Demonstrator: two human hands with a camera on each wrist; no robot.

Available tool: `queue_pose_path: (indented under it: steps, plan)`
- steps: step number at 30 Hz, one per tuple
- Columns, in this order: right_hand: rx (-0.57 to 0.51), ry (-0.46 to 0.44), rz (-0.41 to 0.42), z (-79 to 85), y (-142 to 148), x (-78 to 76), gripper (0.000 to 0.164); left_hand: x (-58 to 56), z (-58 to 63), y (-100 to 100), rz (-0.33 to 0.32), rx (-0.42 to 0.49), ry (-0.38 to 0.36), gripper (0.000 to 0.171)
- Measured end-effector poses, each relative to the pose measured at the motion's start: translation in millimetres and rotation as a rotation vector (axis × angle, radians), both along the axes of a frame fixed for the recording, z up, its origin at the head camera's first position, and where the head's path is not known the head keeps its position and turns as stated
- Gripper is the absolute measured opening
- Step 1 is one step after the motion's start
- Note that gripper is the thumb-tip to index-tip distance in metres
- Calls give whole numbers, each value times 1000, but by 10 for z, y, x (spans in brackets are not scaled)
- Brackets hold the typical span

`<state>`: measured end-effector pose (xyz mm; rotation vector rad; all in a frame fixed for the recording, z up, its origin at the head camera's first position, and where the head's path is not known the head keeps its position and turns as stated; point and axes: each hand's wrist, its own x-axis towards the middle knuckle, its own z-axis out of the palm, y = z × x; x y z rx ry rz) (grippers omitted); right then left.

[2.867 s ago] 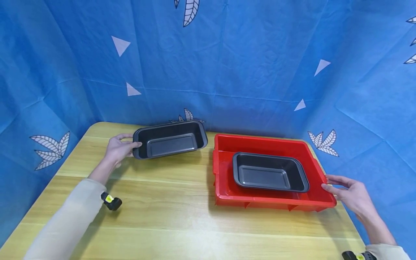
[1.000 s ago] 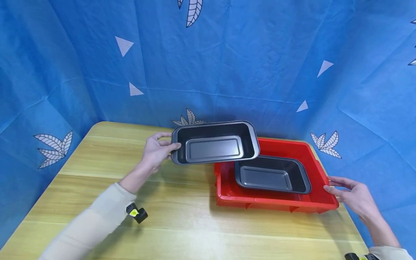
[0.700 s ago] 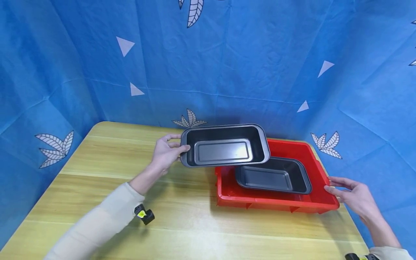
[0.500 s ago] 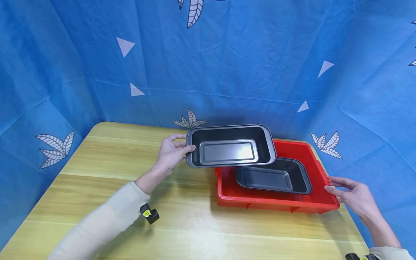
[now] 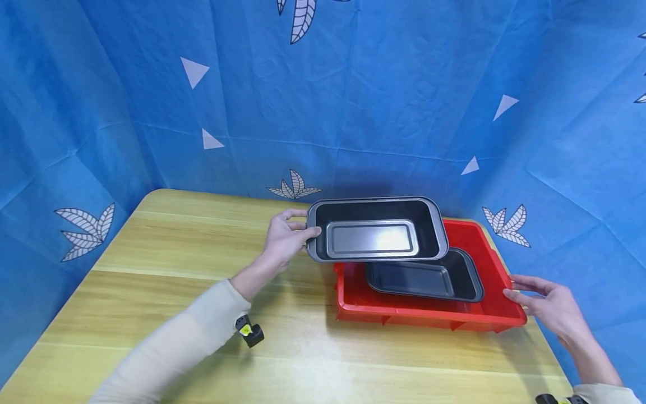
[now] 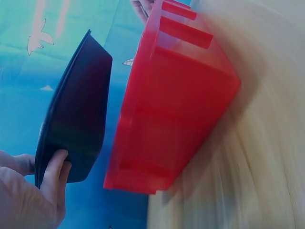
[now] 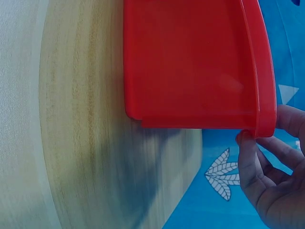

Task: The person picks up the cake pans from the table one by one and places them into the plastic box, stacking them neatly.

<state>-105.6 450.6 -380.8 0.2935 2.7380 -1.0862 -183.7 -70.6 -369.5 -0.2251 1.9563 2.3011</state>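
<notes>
My left hand grips the left end of a dark grey loaf pan, thumb inside the rim and fingers outside. The pan is raised, opening tipped towards me, overlapping the back left of a red plastic bin. In the left wrist view the pan's underside hangs apart from the bin's outer wall. A second loaf pan lies inside the bin, partly hidden behind the first. My right hand pinches the bin's right rim; the right wrist view shows its fingers under the lip.
The bin stands on a wooden table at its right side. A blue cloth curtain with white leaf and triangle prints hangs close behind the table and along both sides. Black wrist cameras show on the sleeves.
My left hand has carried the loaf pan rightwards from the table's back left until it overlaps the bin. The right hand, the bin and the second pan keep their places.
</notes>
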Motion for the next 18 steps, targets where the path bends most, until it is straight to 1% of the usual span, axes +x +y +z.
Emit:
queue_pose_path:
  steps: [7, 11, 18]
  plan:
    - [-3, -2, -7, -2, -6, -7, 79, 2, 14, 147, -15, 2, 4, 49]
    - [16, -13, -10, 6, -2, -17, 80, 7, 20, 253, -26, 7, 1, 48]
    - [48, -12, -9, -2, 14, -28, 80, 13, -10, 445, -44, -2, 2, 47]
